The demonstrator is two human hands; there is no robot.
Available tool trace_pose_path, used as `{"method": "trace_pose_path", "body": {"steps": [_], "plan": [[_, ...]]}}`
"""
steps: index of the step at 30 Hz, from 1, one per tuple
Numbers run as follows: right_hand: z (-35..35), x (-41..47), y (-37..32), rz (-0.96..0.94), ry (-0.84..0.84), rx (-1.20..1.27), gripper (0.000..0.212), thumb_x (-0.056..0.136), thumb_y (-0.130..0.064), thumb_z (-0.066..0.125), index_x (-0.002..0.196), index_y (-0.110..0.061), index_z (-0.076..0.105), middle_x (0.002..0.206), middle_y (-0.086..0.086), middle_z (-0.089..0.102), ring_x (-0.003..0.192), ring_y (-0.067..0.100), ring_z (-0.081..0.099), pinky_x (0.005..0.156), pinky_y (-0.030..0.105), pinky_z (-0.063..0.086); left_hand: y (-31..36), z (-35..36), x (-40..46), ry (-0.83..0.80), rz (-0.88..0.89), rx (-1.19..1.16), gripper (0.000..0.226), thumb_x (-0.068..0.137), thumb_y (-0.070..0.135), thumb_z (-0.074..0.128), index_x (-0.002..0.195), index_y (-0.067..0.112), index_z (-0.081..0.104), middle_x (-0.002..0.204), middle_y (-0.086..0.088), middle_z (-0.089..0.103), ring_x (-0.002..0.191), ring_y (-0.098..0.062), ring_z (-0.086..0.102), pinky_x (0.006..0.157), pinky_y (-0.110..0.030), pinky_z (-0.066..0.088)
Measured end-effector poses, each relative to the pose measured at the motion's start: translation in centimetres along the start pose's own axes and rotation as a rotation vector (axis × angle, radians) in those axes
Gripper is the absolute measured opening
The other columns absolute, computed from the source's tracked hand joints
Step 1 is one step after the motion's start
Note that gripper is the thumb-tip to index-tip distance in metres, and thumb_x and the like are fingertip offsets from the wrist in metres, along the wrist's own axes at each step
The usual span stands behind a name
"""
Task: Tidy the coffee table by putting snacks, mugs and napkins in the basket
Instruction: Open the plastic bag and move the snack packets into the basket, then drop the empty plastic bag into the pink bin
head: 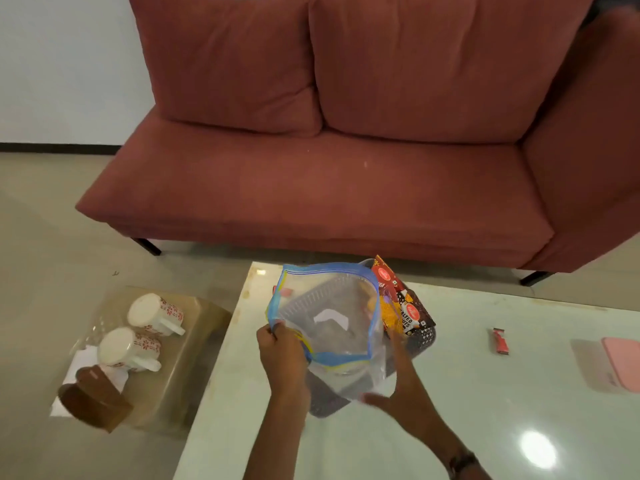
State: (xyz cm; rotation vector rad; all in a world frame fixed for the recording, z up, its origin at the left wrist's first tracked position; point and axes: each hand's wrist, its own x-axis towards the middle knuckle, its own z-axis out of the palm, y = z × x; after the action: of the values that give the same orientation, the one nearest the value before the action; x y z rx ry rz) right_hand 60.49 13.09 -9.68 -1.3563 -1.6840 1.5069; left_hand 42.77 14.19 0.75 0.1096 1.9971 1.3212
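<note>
1. Behind the glass-topped coffee table [450, 393] stands a rust-red sofa [329, 168], which fills the view from 10 to 2 o'clock; pale floor shows between the sofa front and the table's far edge.
2. At 9 o'clock a lower side table [180, 368] sits just beside the coffee table's left edge, with open floor beyond it.
3. On the side table lie two white mugs with red flowers, one farther [154, 315] and one nearer [128, 348], both tipped on their sides, handles towards 4 o'clock. A white napkin [83, 362] and a brown holder [93, 396] lie beside them.
4. A dark perforated basket [420, 341] rests near the coffee table's far left corner. Snack packets [405, 306] stand tilted in it, leaning over its rim at 1 o'clock.
5. A clear zip bag with a blue seal [332, 317] is held over the basket, mouth gaping towards the camera, long axis running from 11 to 5 o'clock. A small white piece shows through it; whether it lies inside the bag I cannot tell.
6. The left hand [282, 355] pinches the bag's blue rim at 8 o'clock, fingers curled.
7. The right hand [398, 382] lies against the bag's lower right side, blurred; its finger posture cannot be told.
8. Towards 3 o'clock a small red wrapped bar [500, 341] lies alone on the glass, and a pink mat [623, 365] reaches the frame's right edge.
</note>
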Motion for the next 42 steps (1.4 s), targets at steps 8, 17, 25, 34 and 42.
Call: {"method": "trace_pose_path", "body": {"steps": [8,17,25,34,42], "plan": [[-0.3,-4.8,-9.4,-0.148,0.488,-0.046,0.036,0.073,-0.043,0.052,0.108,-0.044,0.056,0.113,-0.022,0.058,0.105,0.006,0.058,0.086,-0.004,0.032,3.7,-2.2,-8.1,-0.327,-0.086,-0.23,0.031,0.096,0.01,0.035,0.065,0.008,0.043,0.04,-0.001,0.042,0.028,-0.004,0.037,0.03,-0.01,0.028],[-11.4,-12.6,-16.3,-0.111,0.356,0.144,0.018,0.093,-0.009,0.053,0.092,-0.013,0.07,0.091,-0.002,0.074,0.083,-0.003,0.066,0.078,0.009,0.047,5.9,-6.0,-14.1,-0.458,0.311,0.102,0.048,0.079,0.048,0.063,0.116,0.022,0.047,0.121,-0.007,0.053,0.11,-0.022,0.053,0.085,-0.028,0.041],[-21.5,-25.1,-13.9,0.05,0.219,0.228,0.029,0.089,-0.02,0.061,0.116,-0.032,0.056,0.111,-0.005,0.069,0.095,0.014,0.07,0.08,0.033,0.054,1.6,-4.0,-24.8,-1.033,0.279,0.313,0.042,0.084,0.012,0.062,0.118,0.031,0.047,0.102,0.003,0.071,0.067,-0.011,0.068,0.055,-0.021,0.049],[-33.4,-38.8,-9.5,0.026,0.399,0.203,0.027,0.085,0.01,0.054,0.088,-0.016,0.06,0.087,-0.006,0.061,0.073,0.007,0.065,0.06,0.006,0.048,-6.4,3.7,-38.9,-0.939,0.047,-0.031,0.038,0.082,-0.006,0.045,0.064,0.021,0.064,0.064,0.007,0.068,0.065,-0.013,0.054,0.061,-0.022,0.042],[-39.6,-38.7,-3.2,-0.182,0.48,-0.392,0.032,0.063,0.02,0.052,0.065,-0.007,0.068,0.079,0.0,0.062,0.073,-0.004,0.059,0.06,0.018,0.047,-10.6,9.9,-44.8,-1.179,-0.436,0.251,0.031,0.081,0.054,0.056,0.102,0.033,0.064,0.102,0.0,0.07,0.101,-0.026,0.064,0.085,-0.057,0.05]]}}
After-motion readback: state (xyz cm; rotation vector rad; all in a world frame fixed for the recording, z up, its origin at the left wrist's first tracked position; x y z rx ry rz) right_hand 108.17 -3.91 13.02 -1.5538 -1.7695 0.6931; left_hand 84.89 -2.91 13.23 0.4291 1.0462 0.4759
